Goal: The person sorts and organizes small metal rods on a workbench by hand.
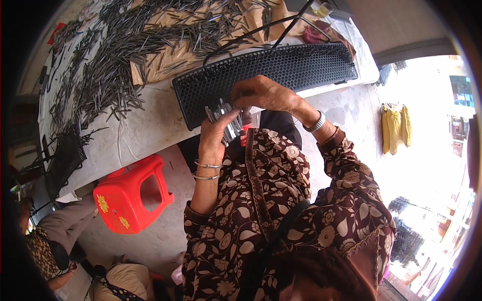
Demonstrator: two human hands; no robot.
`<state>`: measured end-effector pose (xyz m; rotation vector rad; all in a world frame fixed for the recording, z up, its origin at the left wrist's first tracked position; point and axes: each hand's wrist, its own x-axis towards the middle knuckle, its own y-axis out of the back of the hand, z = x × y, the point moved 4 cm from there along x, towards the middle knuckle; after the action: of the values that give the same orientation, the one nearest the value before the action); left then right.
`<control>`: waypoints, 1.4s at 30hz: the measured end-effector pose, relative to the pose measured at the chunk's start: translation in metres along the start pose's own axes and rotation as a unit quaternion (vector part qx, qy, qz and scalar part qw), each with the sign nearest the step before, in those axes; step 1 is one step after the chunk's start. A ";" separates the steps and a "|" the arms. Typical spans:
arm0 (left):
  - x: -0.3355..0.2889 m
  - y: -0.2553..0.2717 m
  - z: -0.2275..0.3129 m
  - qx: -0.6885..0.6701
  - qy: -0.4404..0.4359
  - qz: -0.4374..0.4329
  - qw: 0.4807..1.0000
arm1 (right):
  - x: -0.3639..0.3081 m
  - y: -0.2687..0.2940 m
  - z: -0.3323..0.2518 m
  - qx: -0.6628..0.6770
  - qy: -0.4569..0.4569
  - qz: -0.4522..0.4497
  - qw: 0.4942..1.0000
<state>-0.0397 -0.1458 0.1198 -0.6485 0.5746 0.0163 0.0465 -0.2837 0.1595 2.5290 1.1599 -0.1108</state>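
My left hand (pixel 214 138) is closed around a bundle of short, thin metal strips (pixel 231 131), their ends sticking up past the thumb. Just to the right and a little above, my right hand (pixel 268 94) has its fingers bent in a pinch close to the bundle; anything between the fingertips is hidden. Beyond both hands lies a long black tray (pixel 266 70) full of small round holes, along the near edge of the table. A large loose heap of similar dark strips (pixel 115 55) spreads over the far left of the table.
Brown paper (pixel 155 62) lies under part of the heap. Black rods rise behind the tray. A red plastic stool (pixel 131 195) stands at the left below the table (pixel 155 125). Other people sit at the lower left. Yellow sacks (pixel 396 129) are on the right.
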 end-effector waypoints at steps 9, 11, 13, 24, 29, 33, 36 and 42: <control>0.010 0.012 -0.009 -0.044 -0.031 0.039 0.998 | 0.001 0.015 -0.015 -0.026 0.056 0.120 0.991; 0.008 0.013 -0.012 -0.068 -0.023 0.047 0.996 | 0.006 0.023 -0.018 -0.081 0.072 0.187 0.976; 0.007 0.010 -0.019 -0.125 0.004 0.021 0.992 | 0.013 0.031 -0.016 -0.179 0.125 0.262 0.940; 0.001 -0.009 -0.029 -0.182 0.051 -0.017 0.982 | 0.041 0.036 0.011 -0.250 0.171 0.290 0.908; 0.002 -0.010 -0.031 -0.201 0.045 -0.006 0.979 | 0.044 0.035 0.012 -0.268 0.180 0.292 0.900; 0.004 -0.005 -0.035 -0.154 0.036 -0.002 0.987 | 0.043 0.036 0.012 -0.282 0.194 0.292 0.893; 0.004 -0.002 -0.036 -0.144 0.032 0.005 0.989 | 0.042 0.035 0.009 -0.294 0.201 0.288 0.889; 0.004 -0.005 -0.035 -0.158 0.023 0.038 0.986 | 0.039 0.034 0.007 -0.315 0.202 0.290 0.881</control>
<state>-0.0526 -0.1707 0.0984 -0.9369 0.6471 0.1663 0.0987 -0.2785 0.1539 2.2054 0.3845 0.8399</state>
